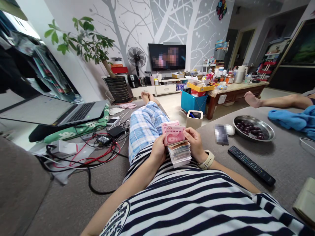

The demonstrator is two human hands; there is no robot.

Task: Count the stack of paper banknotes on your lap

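Observation:
Pink 100 banknotes are held up over my lap between both hands. My left hand grips their left side, fingers closed with the thumb near the edge. At the upper right corner, my right hand pinches the notes between thumb and fingers; a watch is on that wrist. Below the pink notes, a thick stack of mixed banknotes rests against my striped shirt, its lower edges fanned toward me. Another pink note shows behind the front one. How far the fingers reach behind the notes is hidden.
Right of me on the sofa lie a remote control, a metal bowl of dark fruit and a blue cloth. Tangled cables and an open laptop are at left. Another person's bare leg stretches in from the right.

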